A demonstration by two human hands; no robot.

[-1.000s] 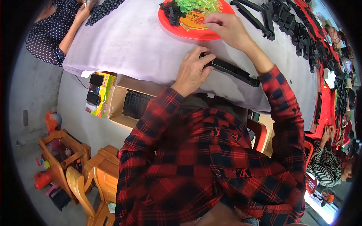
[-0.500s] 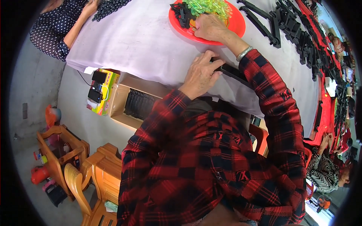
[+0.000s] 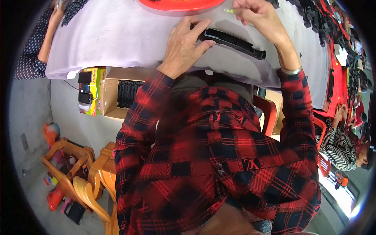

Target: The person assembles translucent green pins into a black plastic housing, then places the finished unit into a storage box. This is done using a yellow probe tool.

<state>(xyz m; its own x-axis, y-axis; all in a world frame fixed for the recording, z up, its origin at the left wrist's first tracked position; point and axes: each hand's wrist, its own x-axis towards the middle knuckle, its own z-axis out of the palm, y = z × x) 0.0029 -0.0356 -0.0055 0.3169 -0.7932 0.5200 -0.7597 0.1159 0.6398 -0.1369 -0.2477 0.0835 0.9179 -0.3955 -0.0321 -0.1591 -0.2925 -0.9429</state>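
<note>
My left hand grips the left end of a long black plastic bar, thumb on the near side and fingers on the far side. The bar lies slanted on the cloth-covered table, its right end free and lower in the view. Above that free end, my right hand is raised with its fingers pinched on a small translucent yellow-green plastic piece. Part of a red round tray shows at the top edge; most of what lies in it is cut off.
More black plastic bars are piled at the far right. A person's hand works by dark small parts at the far left. Below the table edge, an open carton holds black parts. Wooden chairs stand lower left.
My right hand has left the red tray and moved right, now with a small yellow-green piece in its fingers. The view has shifted, pushing the tray mostly out at the top.
</note>
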